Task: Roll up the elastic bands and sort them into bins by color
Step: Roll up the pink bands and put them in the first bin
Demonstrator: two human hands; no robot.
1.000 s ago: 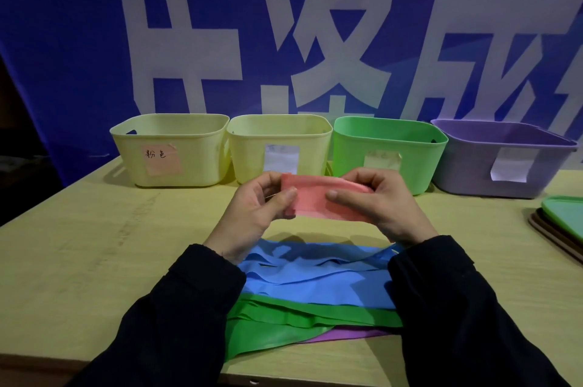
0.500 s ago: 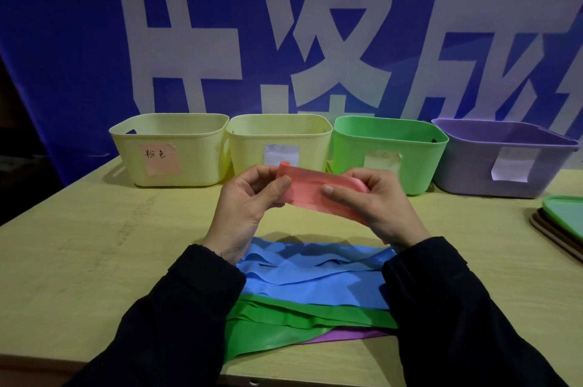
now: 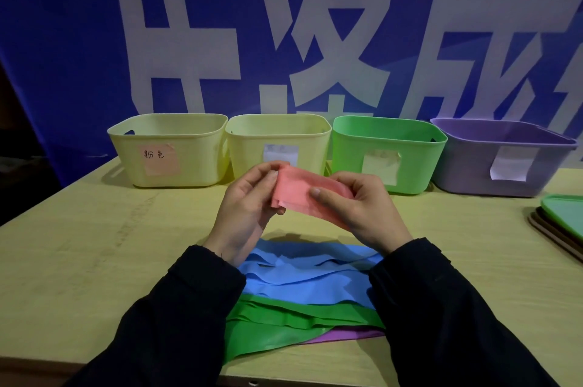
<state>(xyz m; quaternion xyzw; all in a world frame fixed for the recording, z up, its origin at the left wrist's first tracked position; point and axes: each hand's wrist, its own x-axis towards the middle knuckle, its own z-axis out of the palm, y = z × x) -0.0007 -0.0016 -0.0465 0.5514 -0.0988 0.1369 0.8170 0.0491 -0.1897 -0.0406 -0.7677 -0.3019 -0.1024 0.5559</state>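
Head view: a person in dark sleeves holds a partly rolled pink band (image 3: 298, 194) above the tabletop (image 3: 79, 244), the left hand (image 3: 249, 200) pinching its left end and the right hand (image 3: 359, 207) gripping the right end, thumb laid across the front. Each grip is closed on the band; neither hand is free. The band's long axis runs left to right between the hands, slightly lower on the right, in front of the row of bins. The pale yellow bin with the pink label (image 3: 167, 150) stands at the far left of that row, so the drop-off likely lies up and left of the band, on the left hand's side. Next in line are a second yellow bin (image 3: 277, 140), a green bin (image 3: 388, 153) and a purple bin (image 3: 501, 156). Below the wrists, blue bands (image 3: 309, 273), green bands (image 3: 277, 323) and a purple band (image 3: 347, 336) lie flat and unrolled.
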